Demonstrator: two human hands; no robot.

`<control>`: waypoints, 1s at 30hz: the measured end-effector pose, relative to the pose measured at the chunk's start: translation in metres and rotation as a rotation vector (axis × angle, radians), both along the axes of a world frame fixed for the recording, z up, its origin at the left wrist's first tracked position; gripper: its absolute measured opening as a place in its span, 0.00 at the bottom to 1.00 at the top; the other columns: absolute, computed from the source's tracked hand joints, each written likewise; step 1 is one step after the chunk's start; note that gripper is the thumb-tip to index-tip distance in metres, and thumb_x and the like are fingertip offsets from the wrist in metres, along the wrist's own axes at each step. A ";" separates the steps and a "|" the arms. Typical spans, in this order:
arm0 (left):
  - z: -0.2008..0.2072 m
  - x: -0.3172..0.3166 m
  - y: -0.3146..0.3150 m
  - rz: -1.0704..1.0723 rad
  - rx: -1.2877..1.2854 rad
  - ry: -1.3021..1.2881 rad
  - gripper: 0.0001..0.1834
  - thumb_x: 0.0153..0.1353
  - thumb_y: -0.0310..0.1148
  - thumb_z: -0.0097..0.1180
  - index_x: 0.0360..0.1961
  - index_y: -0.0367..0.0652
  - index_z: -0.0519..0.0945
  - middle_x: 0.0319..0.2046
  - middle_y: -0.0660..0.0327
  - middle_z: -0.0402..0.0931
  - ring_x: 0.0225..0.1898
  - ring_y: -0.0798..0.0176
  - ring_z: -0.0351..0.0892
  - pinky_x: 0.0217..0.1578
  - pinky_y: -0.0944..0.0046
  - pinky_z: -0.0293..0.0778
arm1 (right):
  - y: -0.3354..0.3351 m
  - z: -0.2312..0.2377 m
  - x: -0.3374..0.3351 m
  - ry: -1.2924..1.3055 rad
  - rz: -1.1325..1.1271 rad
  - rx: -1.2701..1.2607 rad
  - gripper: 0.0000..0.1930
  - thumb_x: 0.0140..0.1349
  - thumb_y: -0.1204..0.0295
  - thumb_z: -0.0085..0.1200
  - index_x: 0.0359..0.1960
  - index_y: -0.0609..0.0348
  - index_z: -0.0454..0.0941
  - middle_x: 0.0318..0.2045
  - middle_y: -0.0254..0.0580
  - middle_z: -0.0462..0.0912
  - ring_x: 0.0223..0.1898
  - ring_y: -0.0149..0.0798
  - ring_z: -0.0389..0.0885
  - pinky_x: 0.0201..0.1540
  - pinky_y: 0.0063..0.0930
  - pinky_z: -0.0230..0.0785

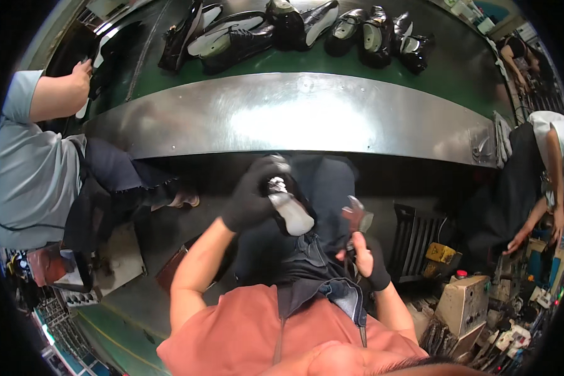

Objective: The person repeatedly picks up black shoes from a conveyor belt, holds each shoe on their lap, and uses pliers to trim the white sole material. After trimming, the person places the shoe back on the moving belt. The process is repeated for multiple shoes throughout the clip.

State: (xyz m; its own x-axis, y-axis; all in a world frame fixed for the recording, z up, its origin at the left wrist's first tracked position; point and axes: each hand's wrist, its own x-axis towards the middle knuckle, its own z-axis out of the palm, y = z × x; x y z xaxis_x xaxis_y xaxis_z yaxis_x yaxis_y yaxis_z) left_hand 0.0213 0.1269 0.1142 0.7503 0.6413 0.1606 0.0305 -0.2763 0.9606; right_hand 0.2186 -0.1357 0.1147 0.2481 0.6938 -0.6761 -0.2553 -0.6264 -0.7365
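Observation:
In my left hand (254, 194), which wears a dark glove, a black shoe (304, 203) is held above my lap. A pale, smooth surface of the shoe faces up, with crumpled white material near my fingers; motion blurs the details. My right hand (365, 257), in a dark glove with bare fingertips, is closed around a metal hand tool (356, 216) that looks like pincers. Its reddish and grey head points up and stands apart from the shoe, to its right. A blue denim apron (338, 291) covers my lap.
A shiny metal ledge (294, 119) runs across ahead of me, with a green conveyor (250, 66) beyond it carrying several black shoes (238, 41). Co-workers sit at left (41, 156) and right (554, 163). A beige control box (462, 307) with a red button stands at lower right.

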 end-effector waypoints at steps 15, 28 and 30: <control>-0.041 0.067 -0.022 0.011 -0.244 -0.351 0.29 0.68 0.56 0.40 0.44 0.39 0.78 0.46 0.58 0.75 0.53 0.60 0.70 0.59 0.58 0.61 | 0.058 -0.017 -0.053 0.237 0.017 0.340 0.24 0.76 0.58 0.32 0.49 0.66 0.76 0.45 0.36 0.79 0.48 0.30 0.75 0.56 0.25 0.64; -0.030 0.017 -0.072 -0.164 -0.180 -0.376 0.24 0.66 0.48 0.45 0.51 0.38 0.73 0.51 0.49 0.73 0.59 0.50 0.68 0.62 0.50 0.58 | 0.007 -0.031 -0.067 -0.502 0.545 0.266 0.10 0.58 0.65 0.51 0.31 0.59 0.77 0.33 0.47 0.77 0.35 0.46 0.77 0.39 0.38 0.69; -0.022 -0.003 -0.110 -0.032 -0.270 -0.264 0.25 0.62 0.43 0.53 0.56 0.39 0.70 0.54 0.46 0.71 0.61 0.47 0.67 0.63 0.50 0.57 | -0.032 -0.044 -0.059 -0.572 0.795 0.317 0.12 0.49 0.65 0.57 0.32 0.57 0.78 0.41 0.48 0.78 0.42 0.50 0.79 0.44 0.40 0.72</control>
